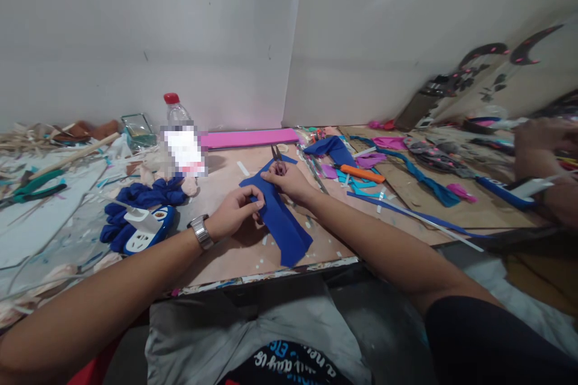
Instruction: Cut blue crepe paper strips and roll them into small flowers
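Left hand [235, 210] pinches the blue sheet [286, 231], pinning it flat near the table [226, 261] edge. Right hand [289, 181], fingers closed, grips scissors [276, 153] at the sheet's far end.

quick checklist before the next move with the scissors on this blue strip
1. Left hand grips the blue strip: ok, pinched at its edge.
2. Right hand holds the scissors: ok, the tips point away from the body.
3. Left hand away from the tips: ok, it sits nearer the body than the right hand.
4. Blades around the strip: cannot tell, the right hand hides that spot.
5. Strip lies on the table: ok, its near end stops just short of the edge.
6. Other person's hand is apart: ok, far to the right.
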A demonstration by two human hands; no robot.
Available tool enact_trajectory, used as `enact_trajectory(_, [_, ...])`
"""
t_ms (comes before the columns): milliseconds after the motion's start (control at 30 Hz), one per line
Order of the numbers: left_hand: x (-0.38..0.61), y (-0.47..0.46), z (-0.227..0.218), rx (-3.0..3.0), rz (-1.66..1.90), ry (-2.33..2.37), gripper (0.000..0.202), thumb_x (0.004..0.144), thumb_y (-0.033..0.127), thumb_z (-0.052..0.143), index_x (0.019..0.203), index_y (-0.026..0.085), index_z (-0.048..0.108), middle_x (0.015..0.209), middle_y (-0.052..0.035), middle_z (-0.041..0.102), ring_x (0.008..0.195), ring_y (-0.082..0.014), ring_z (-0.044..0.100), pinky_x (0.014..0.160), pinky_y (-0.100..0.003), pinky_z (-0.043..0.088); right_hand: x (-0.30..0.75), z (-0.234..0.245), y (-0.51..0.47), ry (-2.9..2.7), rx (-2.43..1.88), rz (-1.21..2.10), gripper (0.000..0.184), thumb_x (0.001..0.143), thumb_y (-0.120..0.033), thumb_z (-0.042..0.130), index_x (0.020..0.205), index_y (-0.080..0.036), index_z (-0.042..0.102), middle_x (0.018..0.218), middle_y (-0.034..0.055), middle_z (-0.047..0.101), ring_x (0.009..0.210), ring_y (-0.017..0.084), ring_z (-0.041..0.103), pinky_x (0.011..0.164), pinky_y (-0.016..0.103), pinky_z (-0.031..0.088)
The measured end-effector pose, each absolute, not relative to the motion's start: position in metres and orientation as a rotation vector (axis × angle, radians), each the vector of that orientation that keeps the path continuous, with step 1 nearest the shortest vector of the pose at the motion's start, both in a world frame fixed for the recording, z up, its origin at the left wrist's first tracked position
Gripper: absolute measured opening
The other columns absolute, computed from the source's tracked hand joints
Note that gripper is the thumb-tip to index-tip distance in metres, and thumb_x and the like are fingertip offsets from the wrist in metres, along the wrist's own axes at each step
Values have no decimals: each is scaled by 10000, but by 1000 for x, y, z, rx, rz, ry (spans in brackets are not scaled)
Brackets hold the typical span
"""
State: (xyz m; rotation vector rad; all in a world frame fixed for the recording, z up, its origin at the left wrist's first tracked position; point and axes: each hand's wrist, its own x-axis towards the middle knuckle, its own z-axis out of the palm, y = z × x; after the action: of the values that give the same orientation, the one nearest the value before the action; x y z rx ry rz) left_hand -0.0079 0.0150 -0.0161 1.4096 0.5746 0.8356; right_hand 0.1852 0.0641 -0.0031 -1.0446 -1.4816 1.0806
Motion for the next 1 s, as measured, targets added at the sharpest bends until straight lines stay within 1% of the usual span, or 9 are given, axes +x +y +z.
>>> enact_trajectory(133, [-8,12,-17,1413,770,525,353,868,464,731,1064,191,623,708,12,616,624,-133,585,655,-273,482,185,-3,65,-1486,-1048,1077,444,598,-457,867,715,-203,521,677,-51,531,661,125,492,631,258,409])
enact_trajectory(267, [-6,16,-18,1315,1008,758,492,860,479,730,1248,250,534,649,53,591,555,-128,575,569,-240,466,188,0,65,-1518,-1004,995,369,640,-411,842,805,-193,594,797,-11,606,780,156,563,733,288,451])
enact_trajectory(367, [-6,23,-18,1062,1121,829,509,849,491,724,1250,312,466,615,93,543,495,-118,537,512,-227,454,190,1,62,-1558,-944,970,382,669,-388,835,929,-192,634,893,18,640,757,148,565,680,272,440])
enact_trajectory(500, [-5,31,-18,839,1169,826,487,810,531,735,1155,284,498,715,67,614,549,-115,595,536,-236,492,191,3,55,-1691,-889,1132,551,675,-320,848,1171,-213,633,981,12,640,521,49,364,512,224,308])
enact_trajectory(567, [-5,33,-17,870,1187,833,481,769,487,788,1107,238,553,757,42,645,581,-105,605,553,-227,495,190,4,53,-1764,-854,1167,556,677,-301,850,1185,-206,645,969,11,640,523,49,366,518,222,318])
enact_trajectory(633, [-5,34,-17,921,1216,826,472,710,385,850,1068,201,604,784,29,660,603,-92,596,564,-211,486,190,5,51,-1813,-844,1124,488,688,-301,843,1132,-186,676,930,15,644,576,76,435,552,227,355])
enact_trajectory(700, [-6,34,-16,956,1247,824,462,665,310,879,1038,181,640,876,4,690,681,-97,622,611,-212,506,189,5,51,-1835,-857,1059,436,701,-317,838,1088,-179,693,909,21,649,630,105,492,572,234,375])
enact_trajectory(800, [-7,33,-15,1023,1286,837,444,667,289,878,1043,171,674,1070,-39,710,829,-127,662,700,-234,548,188,6,51,-1831,-872,1006,430,717,-344,833,1085,-179,684,886,21,649,657,126,525,583,245,390])
enact_trajectory(1000, [-6,33,-17,1057,1283,830,623,694,287,866,1267,195,641,1409,-103,628,871,-169,696,694,-281,592,188,4,52,-1802,-886,941,364,786,-306,750,1115,-190,646,849,4,614,706,143,555,642,261,434])
